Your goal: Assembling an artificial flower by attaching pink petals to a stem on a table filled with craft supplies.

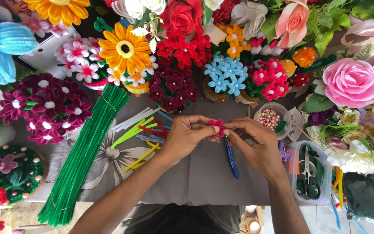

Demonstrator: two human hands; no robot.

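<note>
A small pink pipe-cleaner flower sits pinched between the fingertips of the left hand and right hand, above the grey cloth's middle, a blue tool lying just beneath.

Small pink flower between hands: fuzzy pile. Green stems left of hands: same fuzzy pile, matt. Surface under hands: grey cloth, matt. Tub right of hands: clear plastic. Beads: glossy, pearly.

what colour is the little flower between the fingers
Pink-red; the little flower shows best in the head view.
</note>
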